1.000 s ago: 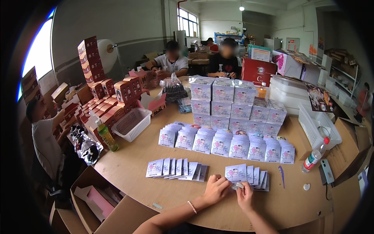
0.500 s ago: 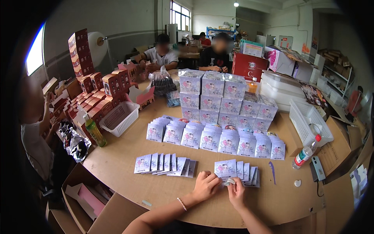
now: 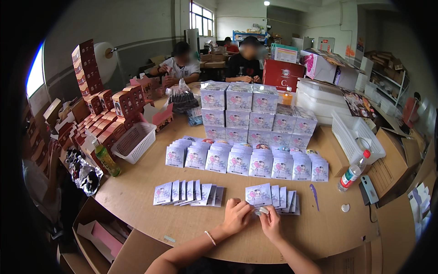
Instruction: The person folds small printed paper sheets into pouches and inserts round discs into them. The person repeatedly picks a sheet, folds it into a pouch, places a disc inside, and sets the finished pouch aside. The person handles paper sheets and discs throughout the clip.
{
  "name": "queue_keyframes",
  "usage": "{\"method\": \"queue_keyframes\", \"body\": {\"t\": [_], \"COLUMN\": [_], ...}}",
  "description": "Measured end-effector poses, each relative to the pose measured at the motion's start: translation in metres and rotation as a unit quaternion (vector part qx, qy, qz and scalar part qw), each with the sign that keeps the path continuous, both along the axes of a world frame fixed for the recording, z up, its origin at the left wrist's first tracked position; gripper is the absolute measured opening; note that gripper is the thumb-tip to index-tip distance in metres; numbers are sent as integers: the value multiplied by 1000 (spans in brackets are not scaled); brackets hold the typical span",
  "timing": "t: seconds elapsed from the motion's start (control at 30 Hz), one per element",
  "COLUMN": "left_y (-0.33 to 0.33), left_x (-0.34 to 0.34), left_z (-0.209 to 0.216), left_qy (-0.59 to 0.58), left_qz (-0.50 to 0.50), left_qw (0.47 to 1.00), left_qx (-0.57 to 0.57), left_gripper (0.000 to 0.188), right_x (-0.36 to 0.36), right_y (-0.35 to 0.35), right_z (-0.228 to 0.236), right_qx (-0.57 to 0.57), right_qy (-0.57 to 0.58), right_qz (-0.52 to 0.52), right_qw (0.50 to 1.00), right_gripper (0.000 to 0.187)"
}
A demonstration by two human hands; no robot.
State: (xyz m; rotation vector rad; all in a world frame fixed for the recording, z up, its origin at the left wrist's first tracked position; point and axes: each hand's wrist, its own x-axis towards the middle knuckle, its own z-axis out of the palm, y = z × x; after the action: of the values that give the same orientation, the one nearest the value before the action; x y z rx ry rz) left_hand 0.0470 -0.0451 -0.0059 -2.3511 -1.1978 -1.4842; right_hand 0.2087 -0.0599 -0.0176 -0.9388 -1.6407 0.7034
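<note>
My right hand (image 3: 271, 223) is closed in a pinch on a small shiny, whitish piece (image 3: 263, 210), too small to name exactly. Close beside it, my left hand (image 3: 237, 216) has its fingers curled inward near the same piece; what they hold, if anything, is hidden. Just beyond my hands, a fanned row of pale purple printed packets (image 3: 258, 195) lies on the table. Another fanned row of such packets (image 3: 163, 193) is off to the left. Farther back stand several thick bundles of the same packets (image 3: 216, 160), side by side.
Stacked purple boxes (image 3: 239, 97) rise behind the bundles. White baskets (image 3: 132, 142) (image 3: 353, 140) flank both sides. A red-capped bottle (image 3: 355, 172) stands right, a green drink bottle (image 3: 106, 159) left. Open cartons (image 3: 106, 228) sit by the lower-left table edge. Co-workers sit across the table.
The whole view has shifted slightly. My hands stay close together above the table, and less of the small shiny piece shows between them. A co-worker in white across the table has raised a hand.
</note>
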Motion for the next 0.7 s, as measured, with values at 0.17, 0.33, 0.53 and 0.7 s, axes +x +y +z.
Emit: {"method": "queue_keyframes", "body": {"t": [0.17,0.33,0.53,0.7], "left_y": [0,2,0,-2], "left_x": [0,-2,-8,-5], "left_z": [1,3,12,13], "left_qy": [-7,3,15,30], "left_qz": [-7,-7,-8,-29], "left_qw": [1000,1000,1000,999], "left_qx": [-10,-9,8,16], "left_gripper": [13,12,13,13], "right_x": [-2,-1,-4,2], "right_y": [0,2,1,1], "right_z": [2,-3,8,19], "right_qx": [40,-21,-16,-11], "right_qy": [-16,35,58,140], "right_qz": [-19,0,20,-25], "right_qw": [999,999,998,990], "right_gripper": [11,8,6,8]}}
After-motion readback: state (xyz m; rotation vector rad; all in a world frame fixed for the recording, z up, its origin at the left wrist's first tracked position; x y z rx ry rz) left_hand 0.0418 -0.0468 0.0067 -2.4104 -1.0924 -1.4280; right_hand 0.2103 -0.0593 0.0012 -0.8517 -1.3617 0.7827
